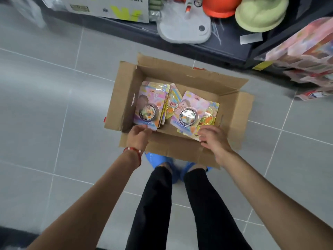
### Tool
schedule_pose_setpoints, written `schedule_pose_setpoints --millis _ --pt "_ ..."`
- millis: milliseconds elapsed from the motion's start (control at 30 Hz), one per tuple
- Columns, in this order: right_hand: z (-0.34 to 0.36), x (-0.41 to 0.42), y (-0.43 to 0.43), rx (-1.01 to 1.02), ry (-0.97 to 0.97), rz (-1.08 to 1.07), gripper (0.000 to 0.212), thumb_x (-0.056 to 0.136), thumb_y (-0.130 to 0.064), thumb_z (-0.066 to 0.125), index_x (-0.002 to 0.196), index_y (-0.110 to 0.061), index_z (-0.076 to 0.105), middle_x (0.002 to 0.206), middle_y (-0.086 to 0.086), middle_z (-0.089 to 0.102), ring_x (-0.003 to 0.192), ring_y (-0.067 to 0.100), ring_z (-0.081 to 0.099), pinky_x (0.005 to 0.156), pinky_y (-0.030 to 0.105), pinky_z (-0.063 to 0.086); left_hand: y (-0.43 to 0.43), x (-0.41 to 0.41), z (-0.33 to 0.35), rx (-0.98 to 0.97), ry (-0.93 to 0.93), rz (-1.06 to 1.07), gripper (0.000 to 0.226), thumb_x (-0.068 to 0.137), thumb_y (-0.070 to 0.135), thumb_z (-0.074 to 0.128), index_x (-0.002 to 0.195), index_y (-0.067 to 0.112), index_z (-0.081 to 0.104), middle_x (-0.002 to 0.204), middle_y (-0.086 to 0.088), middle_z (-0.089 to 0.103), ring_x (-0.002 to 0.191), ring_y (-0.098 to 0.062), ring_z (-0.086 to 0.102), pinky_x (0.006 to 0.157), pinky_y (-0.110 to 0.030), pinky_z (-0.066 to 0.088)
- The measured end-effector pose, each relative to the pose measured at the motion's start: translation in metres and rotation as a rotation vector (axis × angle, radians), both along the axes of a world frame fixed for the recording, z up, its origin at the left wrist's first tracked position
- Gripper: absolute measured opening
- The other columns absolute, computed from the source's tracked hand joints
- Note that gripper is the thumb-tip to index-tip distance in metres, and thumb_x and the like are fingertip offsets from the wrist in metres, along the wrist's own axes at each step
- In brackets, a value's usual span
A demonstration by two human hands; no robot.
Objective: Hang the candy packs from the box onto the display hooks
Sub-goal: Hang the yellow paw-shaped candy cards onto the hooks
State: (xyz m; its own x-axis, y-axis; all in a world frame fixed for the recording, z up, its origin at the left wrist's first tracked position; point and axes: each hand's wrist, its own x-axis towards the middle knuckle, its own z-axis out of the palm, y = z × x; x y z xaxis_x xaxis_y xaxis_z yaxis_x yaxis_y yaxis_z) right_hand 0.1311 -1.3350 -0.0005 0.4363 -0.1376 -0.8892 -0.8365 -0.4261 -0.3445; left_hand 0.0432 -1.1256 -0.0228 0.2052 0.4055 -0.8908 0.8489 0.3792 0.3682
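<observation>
Fingers (146, 127) of left hand (137, 135) curling at near edge of left candy stack (150, 103), grip unclear; right hand (214, 139) gripping right candy pack (188, 105). Packs lying in box (126, 91), frame centre, long axes running up-frame from fingers.

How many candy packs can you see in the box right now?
4 show faces: left pink pack, middle yellow pack beside it, right pink pack, right yellow pack beneath it. Stacked edges at left suggest more hidden.
</observation>
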Motion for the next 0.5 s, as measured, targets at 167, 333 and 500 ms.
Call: schedule_pose_setpoints --millis 167,333,500 --pt "-0.096 0.020 0.006 -0.071 -0.072 0.138 0.010 0.090 -0.017 0.066 0.098 -0.022 0.065 0.087 -0.010 0.063 0.081 0.012 0.062 0.089 0.039 0.055 0.024 0.011 -0.088 0.129 0.037 -0.123 0.036 0.093 0.013 0.069 0.127 0.006 0.061 0.117 -0.007 0.061 0.108 -0.022 0.056 0.100 -0.034 0.045" --pt "-0.189 0.027 0.004 -0.205 -0.057 0.173 0.040 0.083 -0.021 0.078 0.115 -0.005 0.059 0.102 0.008 0.062 0.090 0.026 0.060 0.058 0.030 0.039 0.038 0.024 -0.164 0.196 0.078 -0.211 0.045 0.090 0.020 0.074 0.130 0.011 0.057 0.126 -0.011 0.061 0.119 -0.026 0.057 0.091 -0.024 0.042" --pt "-0.244 0.013 0.003 -0.358 0.019 0.130 0.108 0.062 -0.054 0.090 0.143 -0.006 0.038 0.143 0.016 0.051 0.127 0.038 0.054 0.099 0.045 0.050 0.036 0.024 -0.220 0.224 0.178 -0.302 0.076 0.085 0.040 0.076 0.147 0.007 0.046 0.144 -0.021 0.046 0.135 -0.038 0.046 0.115 -0.044 0.039"
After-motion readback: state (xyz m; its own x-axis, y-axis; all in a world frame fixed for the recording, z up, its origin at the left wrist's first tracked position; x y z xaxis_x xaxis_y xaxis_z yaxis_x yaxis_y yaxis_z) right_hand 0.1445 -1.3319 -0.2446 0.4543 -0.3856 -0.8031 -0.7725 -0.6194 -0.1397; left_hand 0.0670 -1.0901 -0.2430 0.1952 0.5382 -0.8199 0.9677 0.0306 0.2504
